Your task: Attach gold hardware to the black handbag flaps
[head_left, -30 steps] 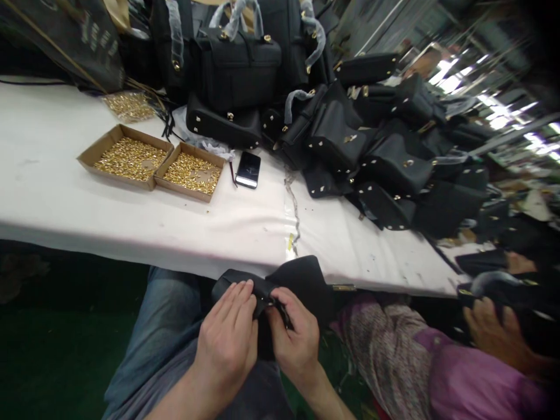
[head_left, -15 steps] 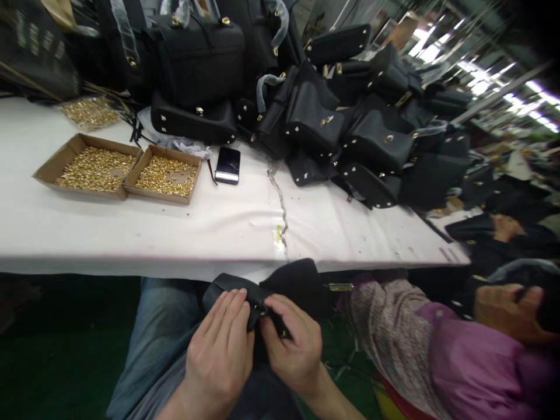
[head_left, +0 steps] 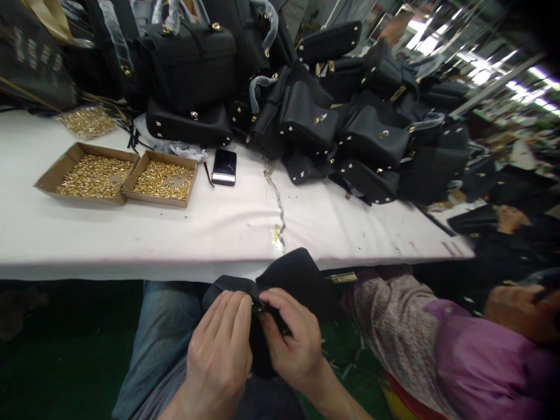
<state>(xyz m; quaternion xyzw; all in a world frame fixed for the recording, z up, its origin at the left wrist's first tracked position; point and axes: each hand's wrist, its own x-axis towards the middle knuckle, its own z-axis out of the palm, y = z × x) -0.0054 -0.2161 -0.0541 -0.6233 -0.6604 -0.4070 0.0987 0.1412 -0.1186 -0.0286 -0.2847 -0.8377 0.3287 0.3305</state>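
Note:
A black handbag (head_left: 295,274) rests over my lap, just below the table's front edge. My left hand (head_left: 221,344) is closed over the near-left part of it, fingers pressed together on the black material. On the other side my right hand (head_left: 293,338) pinches the bag between thumb and forefinger. Between my fingertips a small shiny piece of metal shows on the bag; its kind is too small to make out. My palms and the bag's lower part hide the rest.
On the white table (head_left: 210,233) stand two cardboard trays (head_left: 188,195) of small gold metal pieces, beside a phone (head_left: 224,167). A bag of gold pieces (head_left: 87,121) lies behind. Black handbags (head_left: 306,116) are piled at the back. A co-worker's purple sleeve (head_left: 476,356) is close on the right.
My fingertips have drawn slightly closer around the small metal piece, and the bag's raised flap has shifted a little up. The co-worker's near hand has moved slightly right. The view has shifted slightly.

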